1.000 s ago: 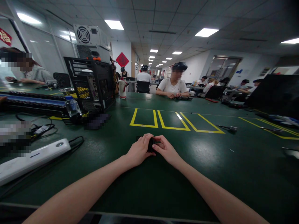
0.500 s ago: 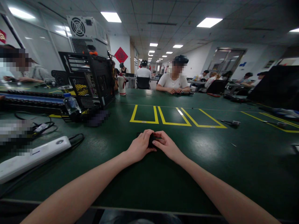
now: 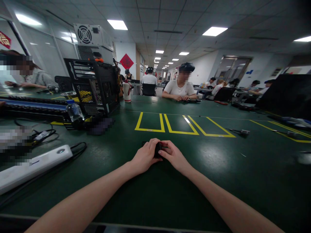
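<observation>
A small black object point(image 3: 157, 150) is held between my two hands over the green table point(image 3: 155, 194), its kind too dark and covered to make out. My left hand point(image 3: 145, 156) is wrapped round its left side, fingers on top and thumb at the near edge. From the right, my right hand point(image 3: 172, 153) pinches the object's other end between thumb and fingers. Part of the black thing also peeks out beyond my left fingers. Yellow tape outlines point(image 3: 150, 130) lie on the table just past my hands.
To the left are a white power strip point(image 3: 36, 165) with cables, a plastic bottle point(image 3: 74, 110), and a black computer case point(image 3: 93, 85) with power supplies on top. A paper cup point(image 3: 127, 91) stands behind. Screwdriver-like tools point(image 3: 239, 132) lie at the right. A person point(image 3: 180, 87) sits opposite.
The whole view has tilted up slightly, so everything sits a little lower. Both hands keep the same hold on the black object. A blurred pale shape now shows at the right edge.
</observation>
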{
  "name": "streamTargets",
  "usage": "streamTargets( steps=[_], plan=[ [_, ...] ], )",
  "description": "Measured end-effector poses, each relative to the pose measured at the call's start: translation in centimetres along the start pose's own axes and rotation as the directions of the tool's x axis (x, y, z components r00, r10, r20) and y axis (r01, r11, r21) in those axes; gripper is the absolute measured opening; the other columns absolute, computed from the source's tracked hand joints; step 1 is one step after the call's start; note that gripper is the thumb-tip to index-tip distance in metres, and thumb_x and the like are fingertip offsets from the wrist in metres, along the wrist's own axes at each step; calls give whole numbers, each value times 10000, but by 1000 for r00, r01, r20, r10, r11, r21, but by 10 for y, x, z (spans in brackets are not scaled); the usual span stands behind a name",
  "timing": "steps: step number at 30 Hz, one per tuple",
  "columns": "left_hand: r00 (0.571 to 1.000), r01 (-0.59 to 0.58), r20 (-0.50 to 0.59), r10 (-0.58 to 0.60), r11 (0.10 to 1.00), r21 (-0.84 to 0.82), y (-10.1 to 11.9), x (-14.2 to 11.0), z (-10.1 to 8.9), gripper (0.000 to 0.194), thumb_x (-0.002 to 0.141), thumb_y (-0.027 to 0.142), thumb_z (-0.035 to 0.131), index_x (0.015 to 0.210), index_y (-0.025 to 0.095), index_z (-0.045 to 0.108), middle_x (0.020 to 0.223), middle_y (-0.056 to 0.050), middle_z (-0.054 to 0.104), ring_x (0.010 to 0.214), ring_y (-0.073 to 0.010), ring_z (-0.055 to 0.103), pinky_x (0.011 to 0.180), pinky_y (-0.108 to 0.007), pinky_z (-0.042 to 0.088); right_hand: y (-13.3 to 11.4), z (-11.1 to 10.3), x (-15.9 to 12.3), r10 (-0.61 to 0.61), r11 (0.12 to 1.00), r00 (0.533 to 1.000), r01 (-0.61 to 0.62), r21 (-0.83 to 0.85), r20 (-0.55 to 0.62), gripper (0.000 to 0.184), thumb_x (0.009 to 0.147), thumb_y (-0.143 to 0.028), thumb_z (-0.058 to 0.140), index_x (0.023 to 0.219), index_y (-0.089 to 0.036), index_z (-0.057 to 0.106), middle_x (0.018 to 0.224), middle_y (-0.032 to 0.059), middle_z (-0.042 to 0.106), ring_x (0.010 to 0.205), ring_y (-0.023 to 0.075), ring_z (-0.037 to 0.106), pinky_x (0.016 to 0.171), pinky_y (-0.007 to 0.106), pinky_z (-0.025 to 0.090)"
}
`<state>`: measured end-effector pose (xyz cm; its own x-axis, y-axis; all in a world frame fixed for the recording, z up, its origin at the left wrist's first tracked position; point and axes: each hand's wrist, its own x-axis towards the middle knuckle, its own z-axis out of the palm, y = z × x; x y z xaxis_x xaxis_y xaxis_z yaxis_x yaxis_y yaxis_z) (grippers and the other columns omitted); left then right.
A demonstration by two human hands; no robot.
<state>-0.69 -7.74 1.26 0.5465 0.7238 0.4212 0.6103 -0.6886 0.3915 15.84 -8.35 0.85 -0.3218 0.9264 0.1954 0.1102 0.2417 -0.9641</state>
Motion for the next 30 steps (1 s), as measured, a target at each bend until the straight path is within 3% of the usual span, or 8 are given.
streamTargets(
  steps=[5,10,16,22,30],
  plan=[
    [1000,3,8,-3,1000,-5,-2,0,2,586,709,289,600,1174,246,245,1187,-64,403,1022,-236,486,798,-420,467,0,-1,-1,12,997,998,-17,72,70,277,705,-217,601,952,-233,477,1019,12,539,1000,180,535,822,339,458],
    [1000,8,3,-8,1000,8,-3,0,4,628,683,293,628,1178,241,244,1184,-64,403,1028,-238,475,814,-416,459,5,-1,1,-33,994,999,31,105,14,184,723,-248,586,874,-210,488,884,-9,548,875,148,572,788,316,460],
    [1000,8,14,-8,1000,-4,-2,-1,1,613,694,302,618,1179,249,249,1175,-57,410,1004,-228,490,799,-406,469,1,-3,1,12,1000,1000,-12,21,17,273,732,-237,574,988,-216,484,1044,26,530,1045,181,507,923,379,390],
    [1000,2,2,-2,1000,-10,-3,-1,2,608,690,278,623,1171,247,252,1178,-60,408,1020,-234,483,809,-418,460,-2,-4,-2,21,995,994,-31,92,111,280,699,-217,612,933,-233,459,1025,6,505,941,164,556,812,347,465],
    [1000,-27,-5,27,999,-25,-3,-1,2,585,696,314,615,1160,232,268,1148,-65,421,1000,-237,495,777,-411,473,2,-4,1,-10,998,997,5,60,73,254,723,-224,587,946,-231,465,992,8,512,945,152,551,841,335,446]
  ],
)
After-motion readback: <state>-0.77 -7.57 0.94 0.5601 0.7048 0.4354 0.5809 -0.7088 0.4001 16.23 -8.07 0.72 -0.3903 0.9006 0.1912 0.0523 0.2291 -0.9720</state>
